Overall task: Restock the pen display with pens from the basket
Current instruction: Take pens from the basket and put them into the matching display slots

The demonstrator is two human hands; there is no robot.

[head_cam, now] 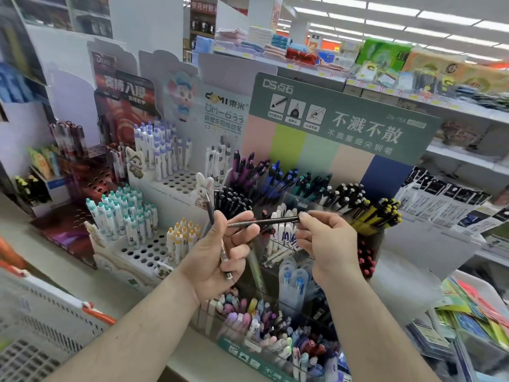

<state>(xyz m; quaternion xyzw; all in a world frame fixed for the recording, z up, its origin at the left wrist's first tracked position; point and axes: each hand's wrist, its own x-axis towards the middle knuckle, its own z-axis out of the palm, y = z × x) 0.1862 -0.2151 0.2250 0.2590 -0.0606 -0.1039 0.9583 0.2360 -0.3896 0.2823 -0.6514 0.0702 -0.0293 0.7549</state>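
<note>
My left hand (220, 252) holds a grey pen (210, 213) that stands upright through its fist, and its fingertips touch one end of a dark pen (264, 221). That dark pen lies level between both hands. My right hand (325, 238) pinches its other end between thumb and forefinger. Both hands hover in front of the green tiered pen display (344, 125), just above its clear compartments full of black, blue, teal and yellow pens. A white basket (46, 307) with orange clips sits at the lower left.
White stands with holes hold white pens (162, 153) at the left and teal-capped pens (124, 213) below them. A dark red stand (91, 172) is further left. Pastel pens (253, 321) fill the display's front rows. Packaged goods (446, 205) hang at the right.
</note>
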